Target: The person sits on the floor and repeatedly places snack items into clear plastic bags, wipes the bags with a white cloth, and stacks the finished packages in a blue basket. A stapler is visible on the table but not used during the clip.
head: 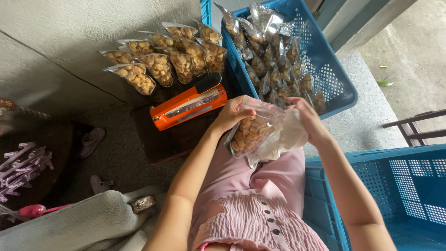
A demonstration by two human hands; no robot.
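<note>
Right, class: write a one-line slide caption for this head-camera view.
Both hands, left hand and right hand, hold a clear snack bag beside an orange heat sealer and blue crate.

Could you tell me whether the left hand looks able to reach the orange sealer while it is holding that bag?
Probably yes: the left hand sits just beside the orange sealer with nothing between them, though it grips the snack bag and would need to let go.

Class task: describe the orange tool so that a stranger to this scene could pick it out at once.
Start at the dark low table ahead of the person's knees. The orange tool, a long hinged bar, lies just below the row of filled snack bags. Nothing else there is orange.
</note>
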